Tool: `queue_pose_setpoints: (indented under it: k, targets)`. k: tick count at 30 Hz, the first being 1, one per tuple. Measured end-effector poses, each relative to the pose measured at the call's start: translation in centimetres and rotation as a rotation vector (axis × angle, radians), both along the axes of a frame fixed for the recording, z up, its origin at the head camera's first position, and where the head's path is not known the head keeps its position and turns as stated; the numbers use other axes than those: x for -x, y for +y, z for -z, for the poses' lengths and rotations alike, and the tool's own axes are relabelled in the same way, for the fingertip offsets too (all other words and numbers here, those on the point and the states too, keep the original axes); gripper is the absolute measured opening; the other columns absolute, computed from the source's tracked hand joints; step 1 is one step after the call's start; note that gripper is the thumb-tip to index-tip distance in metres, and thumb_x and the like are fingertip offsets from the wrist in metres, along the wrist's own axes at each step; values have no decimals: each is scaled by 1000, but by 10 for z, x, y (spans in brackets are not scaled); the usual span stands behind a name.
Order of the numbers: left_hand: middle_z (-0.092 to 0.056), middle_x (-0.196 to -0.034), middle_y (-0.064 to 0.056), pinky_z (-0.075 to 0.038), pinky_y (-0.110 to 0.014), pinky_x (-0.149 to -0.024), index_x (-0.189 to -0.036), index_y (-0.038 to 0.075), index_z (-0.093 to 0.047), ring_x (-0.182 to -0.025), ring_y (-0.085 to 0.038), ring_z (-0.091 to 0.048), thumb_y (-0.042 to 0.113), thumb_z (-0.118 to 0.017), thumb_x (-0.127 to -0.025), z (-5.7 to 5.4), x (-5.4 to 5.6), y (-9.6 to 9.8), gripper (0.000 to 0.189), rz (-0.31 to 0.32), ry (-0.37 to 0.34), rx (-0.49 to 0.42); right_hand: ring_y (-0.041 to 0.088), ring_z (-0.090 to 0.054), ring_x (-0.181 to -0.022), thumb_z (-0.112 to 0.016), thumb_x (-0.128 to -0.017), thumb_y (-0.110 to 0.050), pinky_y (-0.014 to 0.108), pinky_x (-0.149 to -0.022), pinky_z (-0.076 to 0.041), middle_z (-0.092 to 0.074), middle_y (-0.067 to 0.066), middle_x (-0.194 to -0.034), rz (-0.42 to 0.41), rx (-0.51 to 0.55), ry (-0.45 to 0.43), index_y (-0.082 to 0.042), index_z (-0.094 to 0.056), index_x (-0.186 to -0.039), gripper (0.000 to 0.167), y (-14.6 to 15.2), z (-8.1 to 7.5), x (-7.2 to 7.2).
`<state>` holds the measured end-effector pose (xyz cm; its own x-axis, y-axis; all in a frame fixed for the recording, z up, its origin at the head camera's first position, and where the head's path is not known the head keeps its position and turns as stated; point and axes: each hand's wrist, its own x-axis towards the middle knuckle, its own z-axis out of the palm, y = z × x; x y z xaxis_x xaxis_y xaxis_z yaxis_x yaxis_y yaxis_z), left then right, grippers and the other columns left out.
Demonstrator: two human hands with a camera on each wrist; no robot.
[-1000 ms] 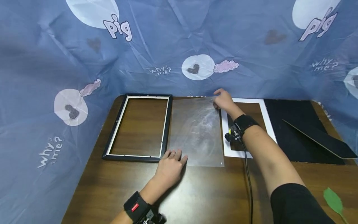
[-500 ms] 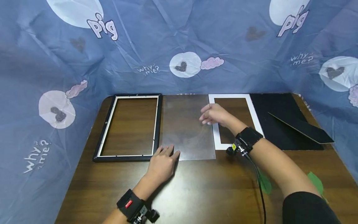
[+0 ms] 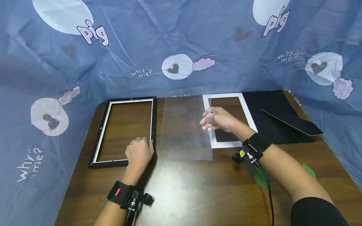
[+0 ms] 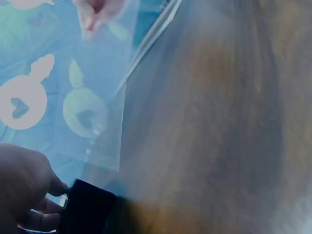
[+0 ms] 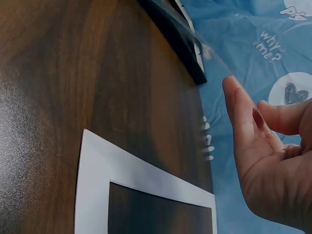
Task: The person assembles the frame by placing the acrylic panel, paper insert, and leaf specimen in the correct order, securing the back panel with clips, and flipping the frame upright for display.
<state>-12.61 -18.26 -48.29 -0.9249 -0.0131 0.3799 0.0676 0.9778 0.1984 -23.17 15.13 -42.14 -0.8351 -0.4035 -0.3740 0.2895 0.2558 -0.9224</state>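
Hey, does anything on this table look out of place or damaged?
Nothing looks spilled or visibly damaged. Two green leaves on the right of the table seem odd company for a picture frame. The black board also has a flap sticking up askew, though that may be its stand.

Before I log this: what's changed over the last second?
Left hand left the clear sheet's near-left corner, moved left and now grips the black frame by its near-right corner. Right hand came nearer from the sheet's far-right corner and pinches its right edge; the sheet is now lifted. White mat and black board stayed put.
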Motion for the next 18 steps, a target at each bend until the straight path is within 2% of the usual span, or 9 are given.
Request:
queue_pose_setpoints:
  k: [2, 7, 10, 14, 18]
  targets:
    - [-61, -68, -18, -46, -51, -47, -75, -4, -67, -60, -41, -63, 24, -73, -90, 0, 1, -1, 32, -20, -72, -4, 27, -74, -86, -49, -101, 3, 32, -64, -59, -67, 26, -116, 6, 3, 16, 11, -40, -133, 34, 4, -3, -3]
    - [-57, -61, -14, -44, -47, -43, -69, -1, -62, -53, -37, -60, 32, -67, -93, 3, 2, 4, 42, -36, -163, -22, 26, -74, -84, -49, -101, 3, 31, -64, -58, -67, 27, -115, 27, 16, 19, 12, -39, -133, 35, 13, -7, -10]
    - [-55, -59, -12, -42, -45, -41, -67, 0, -60, -51, -33, -57, 37, -61, -96, 3, 4, 6, 47, -44, -254, -5, 26, -74, -84, -49, -101, 3, 31, -64, -58, -68, 26, -113, 39, 29, 23, 13, -39, -133, 35, 20, -8, -16]
    - [-59, -63, -15, -43, -46, -42, -73, 0, -63, -55, -34, -60, 42, -54, -99, 0, 10, 7, 50, -34, -382, 18, 27, -74, -86, -51, -102, 1, 32, -65, -59, -69, 25, -112, 44, 31, 40, 11, -42, -129, 31, 28, -10, -25]
    - [-66, -73, -20, -46, -48, -46, -82, -1, -69, -63, -38, -65, 47, -53, -100, -4, 15, 8, 54, -36, -449, 12, 28, -74, -86, -52, -101, 1, 33, -64, -59, -70, 23, -110, 42, 34, 53, 11, -43, -128, 31, 33, -15, -33]
